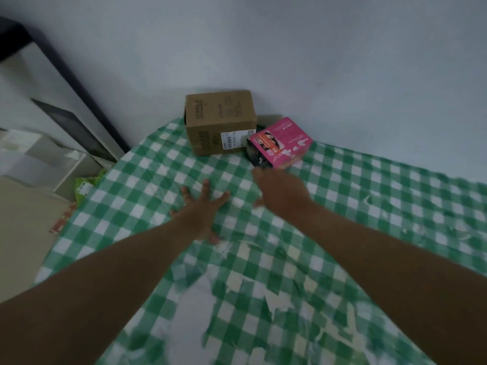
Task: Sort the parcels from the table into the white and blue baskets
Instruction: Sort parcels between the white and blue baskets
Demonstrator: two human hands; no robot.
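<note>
Two bare forearms reach in from the near edge over a surface [369,206] covered in a green-and-white checked cloth [147,185], worn to white patches toward the near side.

The left hand [200,209] lies flat on the cloth around the middle of the surface, palm down, all its fingers spread wide and straight, holding nothing.

The right hand [282,191] is stretched further toward the far edge and is blurred; its grip cannot be told, as the fingertips are lost in the blur. It has nothing in it, and its leading edge is just short of the pink box.

Two parcels stand at the far edge, against the pale wall [316,61]. The nearer one is the pink box [280,142], tilted, with a dark end face turned toward the hands; it sits directly beyond the right hand, very close, though whether they touch cannot be told. Just beside it, to its left and slightly further back, stands the brown cardboard box [220,122], upright, with a white barcode label on its near face.
</note>
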